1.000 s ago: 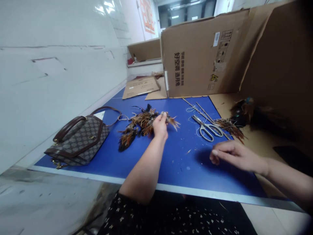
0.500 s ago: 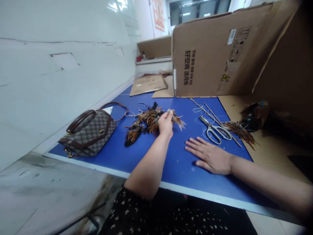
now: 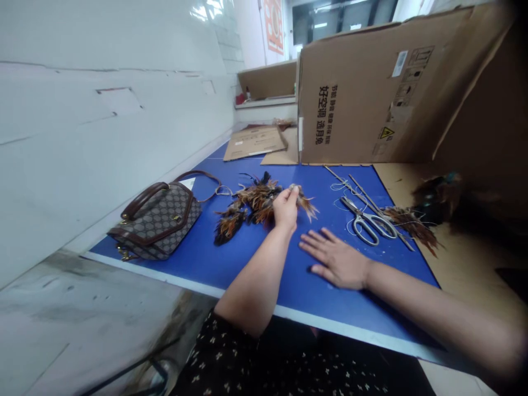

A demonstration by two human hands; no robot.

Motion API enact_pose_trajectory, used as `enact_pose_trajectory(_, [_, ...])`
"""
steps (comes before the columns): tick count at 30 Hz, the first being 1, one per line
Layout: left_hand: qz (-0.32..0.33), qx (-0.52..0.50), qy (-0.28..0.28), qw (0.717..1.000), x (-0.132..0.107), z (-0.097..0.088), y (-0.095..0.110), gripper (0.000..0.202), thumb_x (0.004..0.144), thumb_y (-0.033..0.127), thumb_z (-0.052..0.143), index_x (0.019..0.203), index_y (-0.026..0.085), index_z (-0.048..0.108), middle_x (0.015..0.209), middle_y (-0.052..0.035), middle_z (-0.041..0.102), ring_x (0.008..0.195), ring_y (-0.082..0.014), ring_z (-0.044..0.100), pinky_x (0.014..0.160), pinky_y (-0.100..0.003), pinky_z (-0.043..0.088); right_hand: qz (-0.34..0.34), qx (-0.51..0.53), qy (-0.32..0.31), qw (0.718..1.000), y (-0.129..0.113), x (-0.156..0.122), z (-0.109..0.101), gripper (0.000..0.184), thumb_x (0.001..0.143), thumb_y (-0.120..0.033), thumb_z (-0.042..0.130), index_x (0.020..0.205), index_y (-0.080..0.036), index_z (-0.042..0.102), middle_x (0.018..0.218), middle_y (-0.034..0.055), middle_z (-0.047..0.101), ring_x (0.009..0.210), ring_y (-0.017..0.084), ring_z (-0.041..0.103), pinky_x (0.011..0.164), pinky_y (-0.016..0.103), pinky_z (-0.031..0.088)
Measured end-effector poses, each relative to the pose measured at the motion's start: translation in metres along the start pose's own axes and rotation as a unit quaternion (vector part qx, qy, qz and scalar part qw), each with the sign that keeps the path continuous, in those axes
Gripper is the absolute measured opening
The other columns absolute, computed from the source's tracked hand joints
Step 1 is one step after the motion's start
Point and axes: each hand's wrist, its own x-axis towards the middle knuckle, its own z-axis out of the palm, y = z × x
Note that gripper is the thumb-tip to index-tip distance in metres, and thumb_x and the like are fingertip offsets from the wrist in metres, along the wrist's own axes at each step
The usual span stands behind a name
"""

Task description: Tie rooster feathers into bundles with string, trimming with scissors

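Note:
A bundle of brown, orange and black feathers [image 3: 247, 206] lies on the blue table top [image 3: 206, 258]. My left hand [image 3: 285, 209] rests on its right end, fingers pinched on a few feathers there. My right hand [image 3: 335, 258] lies flat, palm down, on the blue surface just right of the left hand, fingers spread and holding nothing. Silver scissors [image 3: 369, 223] lie a little beyond the right hand, among loose thread and two thin sticks [image 3: 358, 190].
A patterned brown handbag [image 3: 159, 220] sits at the left near the white wall. A big cardboard box [image 3: 371, 93] stands at the back, flat cardboard [image 3: 254, 142] beside it. More feathers [image 3: 412, 223] lie on cardboard at the right.
My right hand has come leftward from the right part of the table and laid itself flat next to my left hand. The left hand stays on the feathers.

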Motion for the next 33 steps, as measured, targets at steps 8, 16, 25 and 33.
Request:
enact_pose_trajectory(8, [0.017,0.020,-0.009,1.000,0.004,-0.003,-0.006,0.033,0.081,0.045,0.082,0.102,0.019,0.081,0.099,-0.0060,0.078,0.100,-0.0196,0.068,0.096,-0.034,0.051,0.106,-0.118,0.064,0.985,0.011,-0.074,-0.038,0.073,0.105,-0.056,0.042,0.170,-0.043,0.011,0.178,-0.0041,0.008,0.162,0.037,0.012,0.131,0.064,0.004])
enact_pose_trajectory(16, [0.026,0.045,-0.010,0.999,0.000,-0.001,-0.011,0.033,0.082,0.047,0.079,0.098,0.018,0.081,0.088,-0.0038,0.075,0.083,-0.0162,0.064,0.085,-0.031,0.049,0.305,-0.176,0.150,0.924,-0.010,-0.226,-0.001,0.088,0.101,-0.057,0.041,0.172,-0.027,-0.001,0.179,0.0050,0.004,0.160,0.043,0.015,0.132,0.064,0.014])
enact_pose_trajectory(25, [0.020,0.057,-0.021,0.998,-0.002,-0.001,-0.014,0.033,0.083,0.046,0.078,0.100,0.018,0.081,0.097,-0.0064,0.077,0.095,-0.0196,0.067,0.094,-0.036,0.050,0.284,-0.187,0.070,0.938,-0.019,-0.158,0.011,0.101,0.100,-0.068,0.043,0.171,-0.017,-0.007,0.177,0.0133,0.006,0.161,0.039,0.017,0.130,0.063,0.020])
enact_pose_trajectory(33, [0.014,0.036,-0.028,0.999,-0.007,0.003,-0.007,0.035,0.080,0.046,0.081,0.099,0.018,0.081,0.099,-0.0076,0.078,0.097,-0.0205,0.068,0.099,-0.037,0.050,0.220,-0.151,0.052,0.962,-0.002,-0.069,0.008,0.091,0.103,-0.068,0.036,0.172,-0.017,0.007,0.175,0.0147,0.016,0.162,0.035,0.010,0.132,0.061,0.007])
